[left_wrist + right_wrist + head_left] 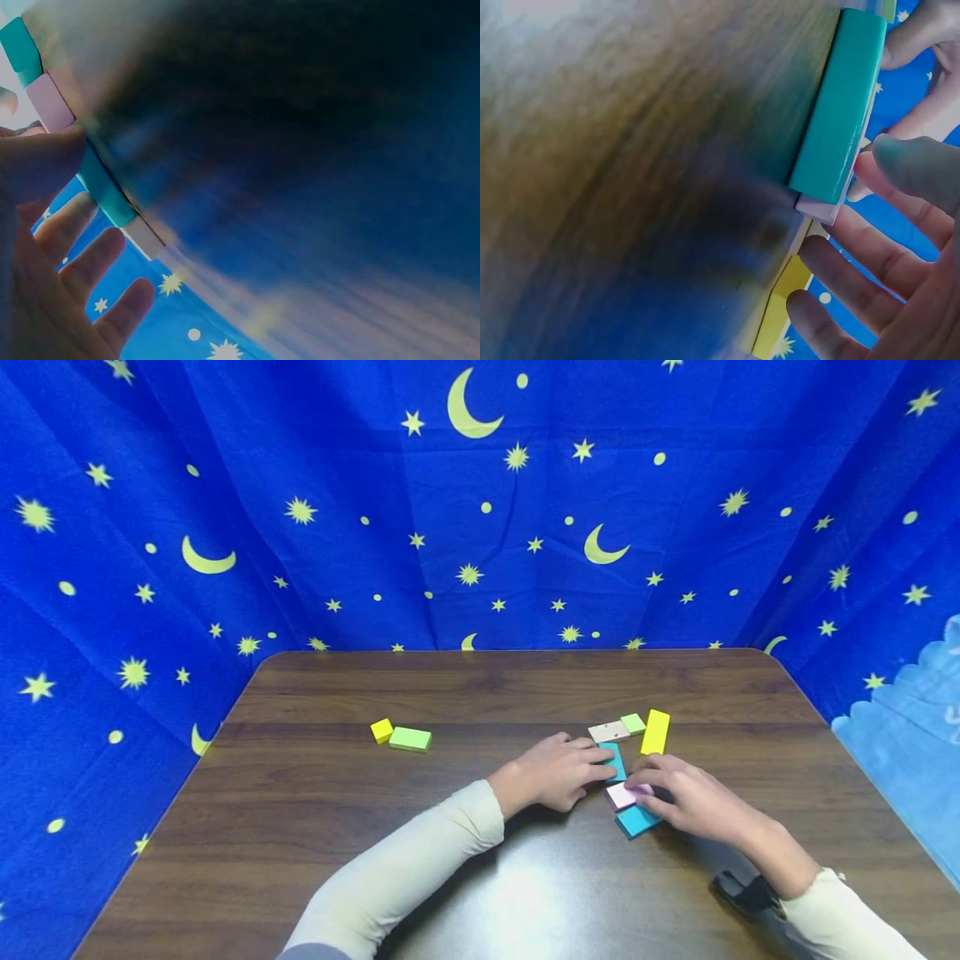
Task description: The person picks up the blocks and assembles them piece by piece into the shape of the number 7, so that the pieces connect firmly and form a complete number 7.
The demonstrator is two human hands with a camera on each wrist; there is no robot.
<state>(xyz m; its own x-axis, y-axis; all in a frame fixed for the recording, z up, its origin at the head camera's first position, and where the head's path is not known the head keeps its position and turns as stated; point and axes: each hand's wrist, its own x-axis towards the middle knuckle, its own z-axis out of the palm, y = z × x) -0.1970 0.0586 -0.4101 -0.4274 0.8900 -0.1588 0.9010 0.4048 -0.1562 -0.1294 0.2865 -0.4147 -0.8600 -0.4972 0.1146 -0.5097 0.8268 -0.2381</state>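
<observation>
My left hand (558, 774) reaches in from the left, its fingertips resting on a teal block (617, 763) that lies flat on the table. In the left wrist view its fingers (94, 262) are spread and fairly straight beside that block. My right hand (690, 797) pinches a pink block (620, 796) between thumb and forefinger. A second teal block (636, 821) lies against the pink one on the near side, partly under the right thumb. The right wrist view shows this teal block (841, 109) up close, with the pink block (819, 209) behind it.
Beyond the hands lie a pale speckled block (608, 732), a small light green block (633, 723) and a long yellow block (656, 732). Farther left on the brown table (300, 827) sit a yellow cube (382, 731) and a green block (410, 739). A blue curtain (420, 468) hangs behind.
</observation>
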